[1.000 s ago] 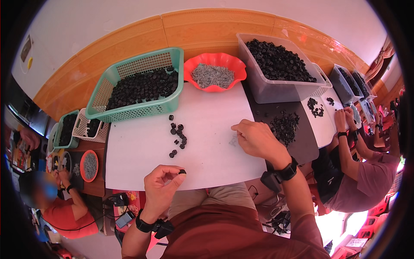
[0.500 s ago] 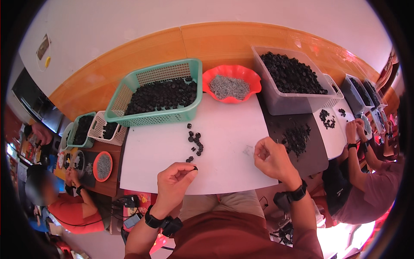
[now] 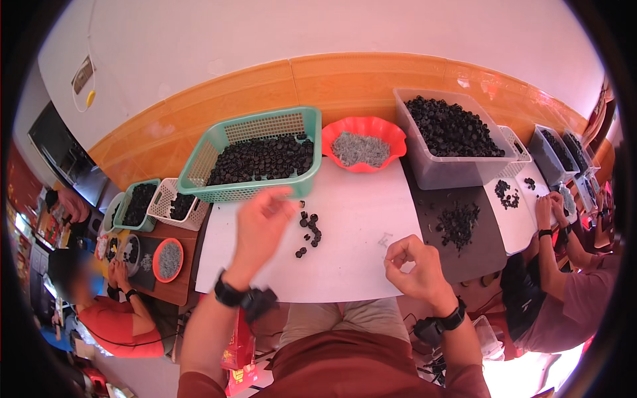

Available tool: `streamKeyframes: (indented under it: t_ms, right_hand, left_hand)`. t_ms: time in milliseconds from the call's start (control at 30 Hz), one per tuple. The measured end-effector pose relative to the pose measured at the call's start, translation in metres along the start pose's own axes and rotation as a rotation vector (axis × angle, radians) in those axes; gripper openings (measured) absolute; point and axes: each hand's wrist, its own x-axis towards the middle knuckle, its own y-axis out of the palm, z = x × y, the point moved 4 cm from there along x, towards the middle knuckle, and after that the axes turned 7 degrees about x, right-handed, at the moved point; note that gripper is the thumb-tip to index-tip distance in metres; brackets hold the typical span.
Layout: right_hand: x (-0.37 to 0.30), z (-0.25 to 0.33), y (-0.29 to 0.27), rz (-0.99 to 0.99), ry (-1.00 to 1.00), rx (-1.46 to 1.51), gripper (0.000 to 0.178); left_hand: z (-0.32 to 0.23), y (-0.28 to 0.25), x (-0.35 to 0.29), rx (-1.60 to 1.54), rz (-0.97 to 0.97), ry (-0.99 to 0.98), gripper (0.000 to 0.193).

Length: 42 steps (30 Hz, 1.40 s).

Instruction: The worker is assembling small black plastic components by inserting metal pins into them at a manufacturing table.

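Reaching in front of the green basket point(image 3: 229, 194), your left hand point(image 3: 260, 229) blurs; neither its grip nor that of your curled right hand point(image 3: 424, 270) can be told. The batch looks unfinished: black caps point(image 3: 317, 235) lie loose before the basket, itself part-filled.

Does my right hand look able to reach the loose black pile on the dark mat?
Likely yes: your right hand is close to the black pile, with nothing visible standing between them.
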Motion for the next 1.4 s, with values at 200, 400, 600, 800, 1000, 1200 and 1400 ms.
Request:
streamKeyframes:
  t_ms: [200, 400, 600, 800, 1000, 1200, 1400]
  right_hand:
    - [-0.007, 0.015, 0.028, 0.087, -0.048, 0.092, 0.021]
    - [-0.014, 0.031, 0.036, 0.159, -0.185, 0.051, 0.026]
    - [-0.017, 0.043, 0.038, 0.198, -0.215, -0.012, 0.028]
    - [-0.018, 0.046, 0.042, 0.211, -0.28, 0.034, 0.025]
    - [-0.017, 0.044, 0.046, 0.166, -0.309, 0.103, 0.026]
    - [-0.017, 0.04, 0.053, 0.09, -0.294, 0.173, 0.021]
    - [-0.015, 0.037, 0.054, 0.012, -0.313, 0.198, 0.019]
  left_hand:
    - [0.0, 0.08, -0.099, -0.518, 0.309, 0.019, 0.019]
    - [0.004, 0.085, -0.114, -0.496, 0.364, -0.021, 0.013]
    - [0.009, 0.085, -0.118, -0.537, 0.391, -0.05, 0.01]
    - [0.013, 0.084, -0.119, -0.682, 0.364, -0.12, 0.008]
    - [0.019, 0.077, -0.114, -0.896, 0.354, -0.202, 0.012]
    - [0.015, 0.072, -0.11, -1.022, 0.41, -0.267, 0.008]
    - [0.009, 0.071, -0.103, -1.061, 0.44, -0.301, 0.009]
